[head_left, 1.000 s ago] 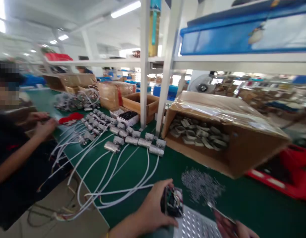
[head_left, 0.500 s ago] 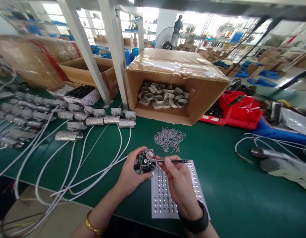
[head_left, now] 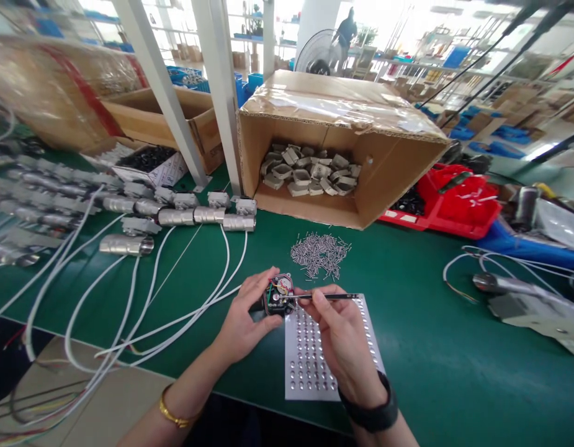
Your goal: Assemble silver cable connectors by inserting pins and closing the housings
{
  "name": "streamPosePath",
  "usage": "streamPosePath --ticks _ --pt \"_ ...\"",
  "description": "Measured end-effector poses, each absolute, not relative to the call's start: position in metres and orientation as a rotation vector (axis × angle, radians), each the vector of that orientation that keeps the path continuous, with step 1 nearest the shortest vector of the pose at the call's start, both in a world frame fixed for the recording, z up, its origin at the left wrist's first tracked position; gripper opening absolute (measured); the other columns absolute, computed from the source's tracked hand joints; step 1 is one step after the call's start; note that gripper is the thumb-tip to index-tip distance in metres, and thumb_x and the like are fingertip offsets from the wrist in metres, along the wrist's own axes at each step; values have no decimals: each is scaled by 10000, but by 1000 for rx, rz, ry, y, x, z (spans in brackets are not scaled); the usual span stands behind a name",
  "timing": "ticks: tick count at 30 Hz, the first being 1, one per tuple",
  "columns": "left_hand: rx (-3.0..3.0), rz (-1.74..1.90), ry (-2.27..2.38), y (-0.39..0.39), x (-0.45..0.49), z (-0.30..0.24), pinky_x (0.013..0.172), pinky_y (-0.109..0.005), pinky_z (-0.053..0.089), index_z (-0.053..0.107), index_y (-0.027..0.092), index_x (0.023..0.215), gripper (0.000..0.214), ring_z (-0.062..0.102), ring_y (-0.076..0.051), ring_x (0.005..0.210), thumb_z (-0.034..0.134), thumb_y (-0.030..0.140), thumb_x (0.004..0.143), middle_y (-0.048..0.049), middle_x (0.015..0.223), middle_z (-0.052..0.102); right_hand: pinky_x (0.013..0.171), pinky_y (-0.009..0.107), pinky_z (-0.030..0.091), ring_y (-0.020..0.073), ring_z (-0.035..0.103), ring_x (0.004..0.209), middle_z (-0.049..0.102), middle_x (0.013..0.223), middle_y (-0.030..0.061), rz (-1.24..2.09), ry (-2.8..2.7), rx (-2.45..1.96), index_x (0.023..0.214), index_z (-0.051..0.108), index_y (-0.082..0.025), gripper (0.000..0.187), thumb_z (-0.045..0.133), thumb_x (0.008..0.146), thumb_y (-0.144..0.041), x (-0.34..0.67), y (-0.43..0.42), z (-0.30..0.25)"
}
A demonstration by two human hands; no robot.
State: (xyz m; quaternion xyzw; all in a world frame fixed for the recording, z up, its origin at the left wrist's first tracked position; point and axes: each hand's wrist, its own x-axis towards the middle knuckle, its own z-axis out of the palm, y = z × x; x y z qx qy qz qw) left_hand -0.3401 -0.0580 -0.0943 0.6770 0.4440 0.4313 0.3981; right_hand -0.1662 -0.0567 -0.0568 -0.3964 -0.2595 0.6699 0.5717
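Note:
My left hand (head_left: pixel 244 316) is closed around a small open black housing (head_left: pixel 278 297) with a round pale part, a green strip and red and yellow wires inside. Between the thumb and fingers of my right hand (head_left: pixel 339 326) is a slim tool (head_left: pixel 333 297), dark along its handle with a thin metal tip; its exact kind is hard to make out. The tip reaches into the housing, at a small round metal part. Beneath my right hand lies a white tray (head_left: pixel 290 392) with rows of small shiny round pieces, partly covered by the hand.
A heap of small metal pins (head_left: pixel 320 253) lies beyond my hands. Behind it, a cardboard box (head_left: pixel 401 161) on its side holds grey housings. Metal assemblies with white cables (head_left: pixel 149 292) fill the left. On the right are a red bin (head_left: pixel 468 208) and a cabled grey unit (head_left: pixel 524 316).
The view has shifted slightly. Both hands keep their grips, the tool tip still inside the housing; the left fingers lie a little differently around it.

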Motion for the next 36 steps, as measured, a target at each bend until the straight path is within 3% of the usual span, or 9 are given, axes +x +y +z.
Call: streamPosePath --ticks 14,25,30,36 --pt "1750 1110 1157 -58 -339 -94 1053 -513 322 322 272 1397 700 402 -306 1253 638 466 803 -106 1359 453 740 309 508 220 657 849 695 801 71 1510 -652 -1012 750 584 -171 244 765 724 -333 -168 -60 -55" --pt "1751 1115 1170 -59 -337 -96 1062 -506 305 322 290 1391 683 387 -297 1263 637 455 809 -86 1362 451 729 285 505 190 655 817 690 807 45 1491 -701 -1006 758 596 -180 204 736 764 -329 -168 -61 -57" --pt "1531 1220 1101 -62 -333 -99 992 -456 407 152 276 1424 819 435 -287 1225 662 424 800 -131 1388 375 733 297 507 199 656 815 685 782 49 1479 -694 -1017 762 596 -177 221 746 751 -339 -169 -60 -57" --pt "1672 1437 1095 -62 -330 -106 990 -503 403 353 265 1256 592 427 -303 1222 698 334 780 -124 1351 350 770 310 509 201 663 810 685 759 46 1465 -695 -1029 760 592 -177 238 759 731 -344 -169 -60 -58"
